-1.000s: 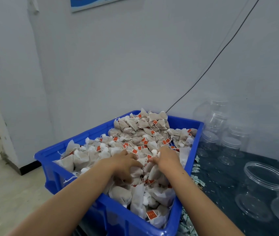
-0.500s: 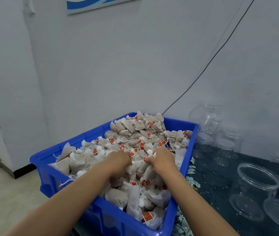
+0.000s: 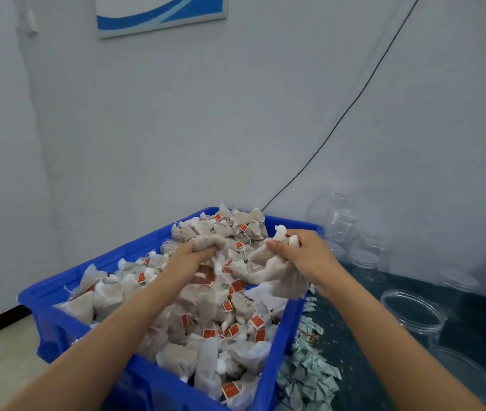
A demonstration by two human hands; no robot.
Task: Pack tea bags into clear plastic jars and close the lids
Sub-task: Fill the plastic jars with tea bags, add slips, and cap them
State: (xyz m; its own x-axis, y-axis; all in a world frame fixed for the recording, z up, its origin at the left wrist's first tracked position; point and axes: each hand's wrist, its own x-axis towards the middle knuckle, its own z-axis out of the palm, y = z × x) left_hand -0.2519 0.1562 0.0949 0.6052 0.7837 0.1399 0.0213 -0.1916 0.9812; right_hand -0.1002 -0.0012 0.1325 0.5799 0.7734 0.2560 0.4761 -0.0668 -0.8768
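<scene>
Pale grey wall (image 3: 176, 129) backed a dark tabletop (image 3: 354, 345) carrying the blue crate (image 3: 135, 378), heaped with tea bags (image 3: 206, 318). Half a second before, both hands were buried in the heap; now they had risen clear, the left hand (image 3: 187, 258) clenched round one bunch, the right hand (image 3: 307, 256) round a bigger bunch. The open clear jar (image 3: 413, 314) waited at three o'clock, unfilled. Transfer looked next.

My two forearms are bare from the frame's lower edge to the wrists, with no sleeve cuff showing. My left hand (image 3: 190, 256) and right hand (image 3: 307, 256) wear no gloves, rings, watch or bands that I can see.
</scene>
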